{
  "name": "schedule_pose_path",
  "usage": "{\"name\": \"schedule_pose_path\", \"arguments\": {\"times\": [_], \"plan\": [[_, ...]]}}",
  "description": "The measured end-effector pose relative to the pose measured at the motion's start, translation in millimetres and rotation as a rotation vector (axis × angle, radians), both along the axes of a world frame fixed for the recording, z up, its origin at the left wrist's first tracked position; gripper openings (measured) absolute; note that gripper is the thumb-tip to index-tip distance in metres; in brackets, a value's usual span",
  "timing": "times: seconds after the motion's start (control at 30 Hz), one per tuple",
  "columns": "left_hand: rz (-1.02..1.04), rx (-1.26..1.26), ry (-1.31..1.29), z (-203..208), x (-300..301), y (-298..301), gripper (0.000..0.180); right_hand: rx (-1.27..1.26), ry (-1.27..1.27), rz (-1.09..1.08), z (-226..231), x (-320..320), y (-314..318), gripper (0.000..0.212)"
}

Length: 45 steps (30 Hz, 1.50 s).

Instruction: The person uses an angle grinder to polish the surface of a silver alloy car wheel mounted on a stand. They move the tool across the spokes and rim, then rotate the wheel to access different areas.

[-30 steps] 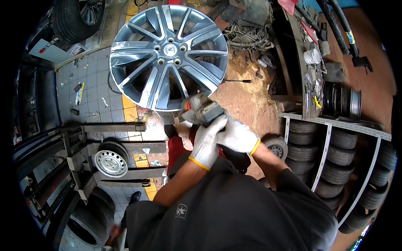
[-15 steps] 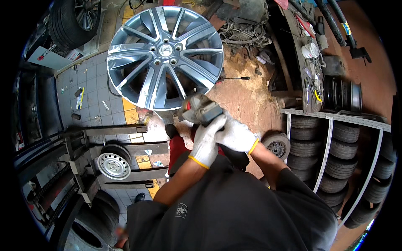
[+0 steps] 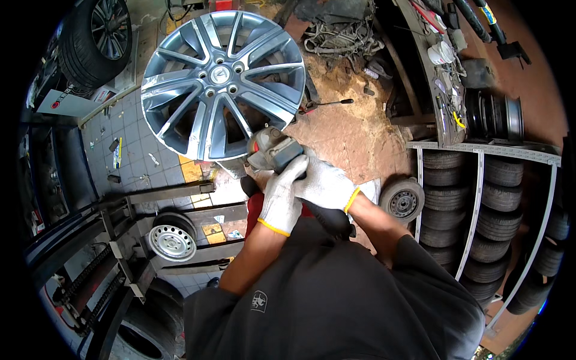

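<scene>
Both my hands wear white knit gloves with yellow cuffs and are closed around a cordless power tool [image 3: 275, 149], grey with a red part and a dark block at its near end. My left hand [image 3: 281, 201] wraps it from the near left. My right hand [image 3: 326, 185] grips it from the right, and its fingers are partly hidden. Just beyond the tool lies a silver-grey alloy wheel rim [image 3: 221, 75] with several spokes, its face up. White scuffed patches show on its spokes and edge. The tool's head overlaps the rim's near edge; whether they touch I cannot tell.
Tyres fill a metal rack [image 3: 480, 204] on the right, with a small wheel [image 3: 402, 201] beside it. A cluttered workbench [image 3: 441, 102] stands at the far right. On the left are a steel frame [image 3: 123, 240], a silver steel wheel [image 3: 172, 242] and a mounted tyre [image 3: 90, 54].
The whole view has shifted, so the rim appears farther left. My hands and the tool have moved slightly forward against the rim's near edge, with the grip kept.
</scene>
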<state>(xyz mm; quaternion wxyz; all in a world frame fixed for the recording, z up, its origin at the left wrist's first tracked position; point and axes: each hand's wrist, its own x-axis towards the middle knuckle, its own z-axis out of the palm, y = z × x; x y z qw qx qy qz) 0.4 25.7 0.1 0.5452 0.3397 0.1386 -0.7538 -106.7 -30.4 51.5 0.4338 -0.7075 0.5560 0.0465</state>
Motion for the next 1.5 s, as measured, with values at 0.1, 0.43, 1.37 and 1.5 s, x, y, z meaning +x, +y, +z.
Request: {"name": "schedule_pose_path", "arguments": {"times": [0.1,0.43,1.37,1.5], "plan": [[0.023,0.003,0.001,10.0,-2.8,-2.9,0.028,-0.022,0.028,0.038,-1.5,-3.1,-1.1,0.067],[0.075,-0.022,0.066,-1.1,-8.0,-6.8,0.028,0.060,0.096,0.039,16.8,5.5,-14.4,0.080],[0.288,-0.238,0.472,-27.4,-34.4,-44.0,0.031,-0.159,0.432,0.395,45.2,28.1,-53.2,0.091],[0.301,-0.249,0.458,-28.2,-35.6,-44.3,0.034,-0.138,0.411,0.382,45.6,28.5,-54.5,0.085]]}}
